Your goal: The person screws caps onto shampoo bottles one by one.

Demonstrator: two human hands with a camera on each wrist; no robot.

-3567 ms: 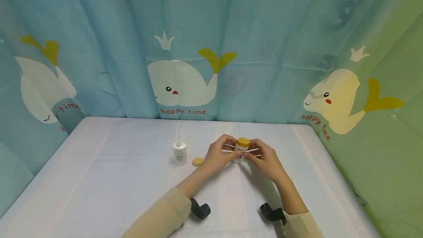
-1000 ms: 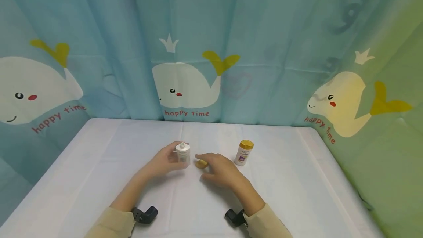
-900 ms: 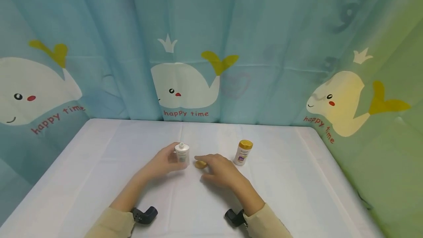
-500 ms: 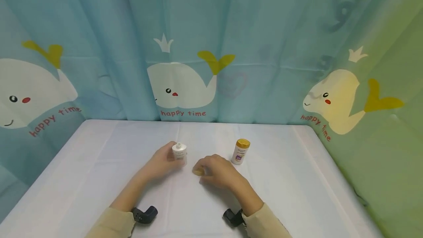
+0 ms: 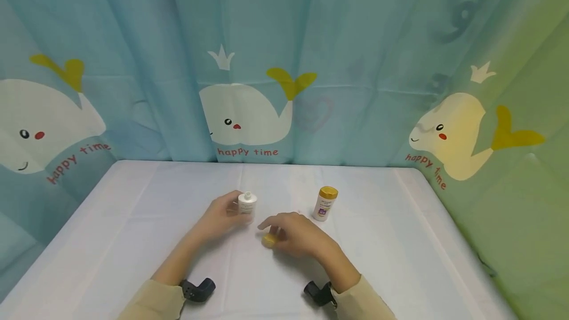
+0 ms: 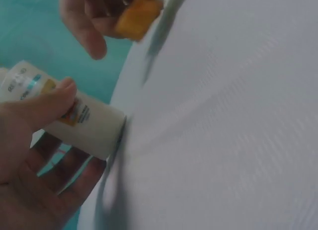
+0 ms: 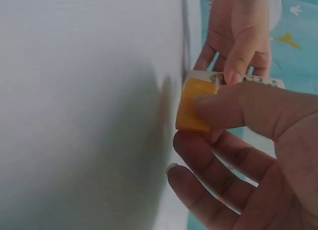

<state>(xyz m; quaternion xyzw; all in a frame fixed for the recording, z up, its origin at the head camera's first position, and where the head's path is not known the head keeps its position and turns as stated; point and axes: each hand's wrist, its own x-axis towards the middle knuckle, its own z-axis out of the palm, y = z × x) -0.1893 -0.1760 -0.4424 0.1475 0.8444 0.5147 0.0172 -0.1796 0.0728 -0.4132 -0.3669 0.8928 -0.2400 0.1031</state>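
Observation:
My left hand (image 5: 221, 217) grips a white bottle (image 5: 247, 202) with a bare narrow neck, thumb on its printed label in the left wrist view and fingers behind. The bottle (image 6: 64, 111) stands upright, its base right at the tabletop. Just right of it, my right hand (image 5: 297, 233) pinches a yellow-gold cap (image 5: 268, 240) between thumb and fingers. In the right wrist view the thumb presses the side of the cap (image 7: 195, 105), with the index finger hidden and other fingers curled below. The cap is held close over the cloth.
A second white bottle (image 5: 325, 204) with a gold cap on stands upright to the right, behind my right hand. The table (image 5: 400, 251) has a white cloth. A blue-green curtain (image 5: 364, 63) with whale prints hangs along the back and sides.
Earlier both hands were at the gold-capped bottle, now released. The left hand has moved to the uncapped bottle; the right has picked up the loose cap and drawn it nearer the body.

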